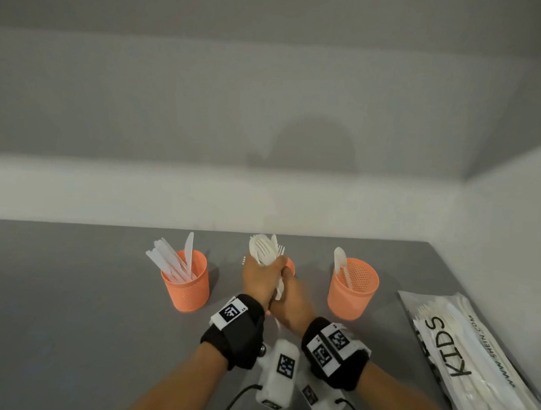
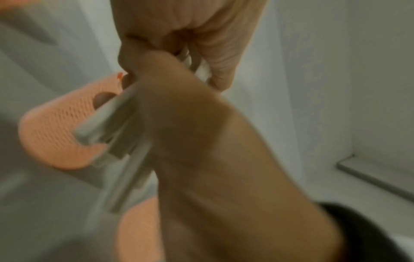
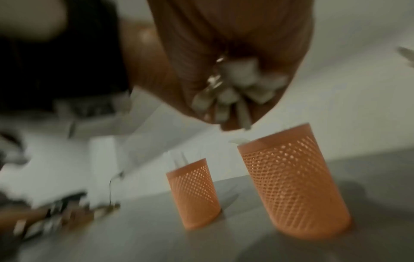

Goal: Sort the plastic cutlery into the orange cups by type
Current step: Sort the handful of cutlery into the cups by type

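Both hands are clamped on one bundle of white plastic cutlery (image 1: 265, 251): the left hand (image 1: 259, 279) high, the right hand (image 1: 290, 303) lower. They hold it above the middle orange mesh cup (image 1: 290, 265) on the grey worktop (image 1: 70, 288), between the knife-filled left orange cup (image 1: 186, 286) and the right orange cup (image 1: 352, 290) with a spoon.

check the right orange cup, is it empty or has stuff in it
Not empty. In the head view the right orange cup stands upright with one white spoon leaning inside, bowl up above the rim.

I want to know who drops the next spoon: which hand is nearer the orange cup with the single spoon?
Right. The right hand is at centre, on the side facing the spoon cup; the left hand, gripping the cutlery bundle, sits just beyond it, farther from that cup.
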`<state>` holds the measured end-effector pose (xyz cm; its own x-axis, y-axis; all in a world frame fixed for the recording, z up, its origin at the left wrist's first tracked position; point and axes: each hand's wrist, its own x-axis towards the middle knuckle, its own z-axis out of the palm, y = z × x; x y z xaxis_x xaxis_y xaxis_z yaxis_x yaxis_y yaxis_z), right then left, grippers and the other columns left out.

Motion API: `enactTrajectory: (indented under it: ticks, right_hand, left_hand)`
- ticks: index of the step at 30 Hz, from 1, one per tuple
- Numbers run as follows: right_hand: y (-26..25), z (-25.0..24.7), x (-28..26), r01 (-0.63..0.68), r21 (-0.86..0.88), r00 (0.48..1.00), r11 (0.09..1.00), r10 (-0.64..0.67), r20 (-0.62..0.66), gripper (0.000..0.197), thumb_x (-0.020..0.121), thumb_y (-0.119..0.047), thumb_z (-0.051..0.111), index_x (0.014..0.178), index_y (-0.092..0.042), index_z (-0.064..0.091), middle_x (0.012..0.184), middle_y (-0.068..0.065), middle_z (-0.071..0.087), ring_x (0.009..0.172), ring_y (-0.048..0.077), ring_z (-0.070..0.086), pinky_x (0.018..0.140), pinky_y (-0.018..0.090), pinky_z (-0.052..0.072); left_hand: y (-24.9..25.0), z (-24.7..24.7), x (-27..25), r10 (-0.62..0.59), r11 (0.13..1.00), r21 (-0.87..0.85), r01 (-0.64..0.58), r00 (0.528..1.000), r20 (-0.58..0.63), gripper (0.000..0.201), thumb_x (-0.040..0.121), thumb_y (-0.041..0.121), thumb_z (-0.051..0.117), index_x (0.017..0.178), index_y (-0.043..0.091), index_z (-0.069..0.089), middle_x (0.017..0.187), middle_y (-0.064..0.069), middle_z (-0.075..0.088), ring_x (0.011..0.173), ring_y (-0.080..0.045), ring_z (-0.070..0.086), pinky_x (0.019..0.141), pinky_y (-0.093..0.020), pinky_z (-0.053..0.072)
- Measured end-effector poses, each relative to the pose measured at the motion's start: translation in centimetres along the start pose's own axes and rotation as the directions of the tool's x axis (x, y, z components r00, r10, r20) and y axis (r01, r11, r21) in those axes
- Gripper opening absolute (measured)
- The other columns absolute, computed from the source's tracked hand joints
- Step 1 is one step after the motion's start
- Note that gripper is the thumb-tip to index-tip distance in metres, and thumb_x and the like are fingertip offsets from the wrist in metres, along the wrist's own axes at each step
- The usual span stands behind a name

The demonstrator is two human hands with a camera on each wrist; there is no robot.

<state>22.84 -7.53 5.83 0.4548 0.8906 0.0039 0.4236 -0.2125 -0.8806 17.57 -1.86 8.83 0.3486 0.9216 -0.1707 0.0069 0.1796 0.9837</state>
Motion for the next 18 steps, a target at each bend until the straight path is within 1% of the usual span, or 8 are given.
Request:
enactTrajectory:
  ticks: [1,4,7,10,13,14,17,18]
  right_hand:
    - [-0.2,-0.5,0.2,-0.026,0.115,0.998,0.993,0.019,0.065,0.042,0.082,-0.004,0.062,0.120,-0.012,0.046,0.104,0.003,0.062,0.093,0.016,0.062,0.081,0.024,0.048]
    - [-0.9,-1.9,0.1,-0.156,0.315,0.950,0.936,0.055,0.308,0.031,0.081,0.004,0.057,0.109,-0.009,0.055,0.098,0.011,0.064,0.091,0.020,0.064,0.087,0.033,0.053]
    - [-1.1,-2.2,-0.2,-0.224,0.419,0.909,0.880,0.033,0.416,0.042,0.077,0.007,0.052,0.118,-0.004,0.048,0.081,0.009,0.065,0.074,0.016,0.067,0.066,0.019,0.054]
    - [-1.1,-2.1,-0.3,-0.269,0.449,0.872,0.852,0.017,0.489,0.018,0.080,0.004,0.048,0.096,-0.003,0.053,0.056,0.004,0.063,0.056,0.015,0.064,0.059,0.022,0.055]
    - [-0.4,-1.5,0.0,-0.300,0.490,0.907,0.818,0.086,0.412,0.043,0.078,-0.008,0.055,0.118,-0.007,0.041,0.045,0.000,0.050,0.042,0.013,0.054,0.051,0.027,0.055]
    - [-0.1,-1.3,0.1,-0.291,0.500,0.925,0.816,0.107,0.364,0.043,0.080,-0.011,0.057,0.120,-0.007,0.042,0.044,-0.001,0.047,0.040,0.012,0.051,0.048,0.025,0.053]
    - [0.2,-1.5,0.1,-0.236,0.521,0.970,0.821,0.163,0.183,0.004,0.089,-0.009,0.057,0.089,-0.005,0.058,0.045,0.000,0.049,0.035,0.008,0.046,0.039,0.020,0.042]
    - [0.4,-1.6,0.2,-0.214,0.499,0.977,0.840,0.171,0.130,0.008,0.089,-0.009,0.058,0.081,-0.008,0.059,0.047,0.001,0.050,0.034,0.008,0.045,0.038,0.020,0.040]
  left_hand:
    - [0.4,-0.3,-0.1,0.017,1.000,0.016,-0.018,0.999,0.047,0.002,0.081,0.005,0.061,0.082,0.003,0.060,0.073,-0.010,0.064,0.066,-0.019,0.063,0.061,-0.026,0.052]
    - [1.1,-1.2,-0.7,0.018,1.000,0.021,-0.024,0.973,0.231,0.025,0.083,-0.001,0.053,0.059,0.007,0.057,0.049,-0.001,0.060,0.046,-0.010,0.058,0.048,-0.018,0.049]
    - [1.1,-1.7,-0.9,-0.017,0.998,0.056,-0.002,0.941,0.339,0.025,0.082,0.006,0.055,0.058,0.010,0.058,0.057,-0.005,0.059,0.056,-0.018,0.059,0.053,-0.022,0.050]
    - [0.6,-2.0,-0.5,-0.024,0.992,0.123,-0.034,0.898,0.439,0.019,0.080,0.021,0.057,0.065,0.009,0.061,0.068,-0.010,0.061,0.066,-0.024,0.059,0.062,-0.029,0.051]
    - [0.7,-2.6,-0.4,-0.048,0.991,0.133,-0.017,0.880,0.473,0.024,0.088,0.027,0.060,0.087,0.003,0.062,0.070,-0.009,0.065,0.048,-0.018,0.059,0.044,-0.023,0.049]
    - [0.8,-2.7,-0.4,-0.059,0.989,0.145,-0.007,0.892,0.449,0.028,0.087,0.028,0.061,0.094,0.002,0.061,0.068,-0.008,0.066,0.043,-0.015,0.059,0.043,-0.022,0.050]
    - [0.4,-2.6,-0.4,-0.004,0.977,0.204,-0.056,0.960,0.281,0.028,0.085,0.030,0.064,0.102,0.010,0.054,0.067,0.002,0.066,0.053,-0.005,0.062,0.053,-0.017,0.048]
    - [0.3,-2.5,-0.3,0.017,0.976,0.205,-0.066,0.972,0.235,0.029,0.084,0.031,0.065,0.103,0.012,0.053,0.074,0.001,0.065,0.062,-0.008,0.062,0.056,-0.020,0.047]
